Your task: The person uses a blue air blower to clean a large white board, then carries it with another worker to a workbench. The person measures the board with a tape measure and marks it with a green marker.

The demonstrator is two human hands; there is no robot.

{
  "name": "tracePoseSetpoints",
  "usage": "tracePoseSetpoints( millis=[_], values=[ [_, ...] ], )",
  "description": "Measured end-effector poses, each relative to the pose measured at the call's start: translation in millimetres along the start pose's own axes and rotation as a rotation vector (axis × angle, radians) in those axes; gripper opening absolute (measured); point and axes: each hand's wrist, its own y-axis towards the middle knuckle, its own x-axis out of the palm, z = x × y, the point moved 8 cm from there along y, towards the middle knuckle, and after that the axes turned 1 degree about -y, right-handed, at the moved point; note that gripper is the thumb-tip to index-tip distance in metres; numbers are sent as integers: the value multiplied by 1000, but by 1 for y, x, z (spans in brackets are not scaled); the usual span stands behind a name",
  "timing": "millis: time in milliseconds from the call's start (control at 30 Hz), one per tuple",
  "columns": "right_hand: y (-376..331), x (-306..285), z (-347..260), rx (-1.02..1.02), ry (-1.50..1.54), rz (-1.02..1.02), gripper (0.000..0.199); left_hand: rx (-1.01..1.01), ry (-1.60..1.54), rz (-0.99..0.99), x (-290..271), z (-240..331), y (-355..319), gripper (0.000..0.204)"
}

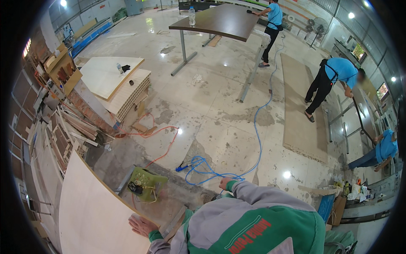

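Observation:
My left hand (142,225) lies flat on a large pale board (91,207), close to its edge, with the fingers spread. My right hand (224,183) is out in front of my body with its fingers curled in. Loops of a blue hose (207,171) lie on the floor beside it, and part of the hose passes close to that hand. What the right hand holds, if anything, is hidden. A green plastic crate (146,184) with a small tool or device and a yellowish cord stands between the board and my hands.
A red hose (171,142) crosses the floor near stacked panels (122,99). A brown table (215,23) with a bottle stands far off. Three co-workers in blue shirts are at the right; one bends by a long board (298,114). Wood offcuts (69,127) lean at left.

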Motion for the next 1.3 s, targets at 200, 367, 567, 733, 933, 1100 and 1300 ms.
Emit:
tracePoseSetpoints(
  millis=[200, 367, 567, 733, 933, 1100, 1300],
  values=[
    [-8, -5, -6, 13, 2, -14, 38, -17, 1, -4, -4, 3, 0, 59],
    [-11, -7, -7, 11, 33, -4, 33, -19, 0, -14, -12, 7, -3, 67],
    [-7, 6, -5, 79, 109, -148, 20, -26, -36, -45, -17, 12, -4, 69],
    [2, 10, -12, -78, -146, -115, 22, -11, -44, -21, -13, 8, -3, 65],
    [12, 11, -9, -47, -85, -6, 30, 16, -58, 14, -3, 0, -1, 57],
    [14, 13, -9, -45, -84, 27, 34, -5, -30, -30, -2, 2, 1, 60],
    [16, 17, -6, -197, -306, -129, 27, -1, 39, -123, 1, 9, -3, 85]
  ],
)
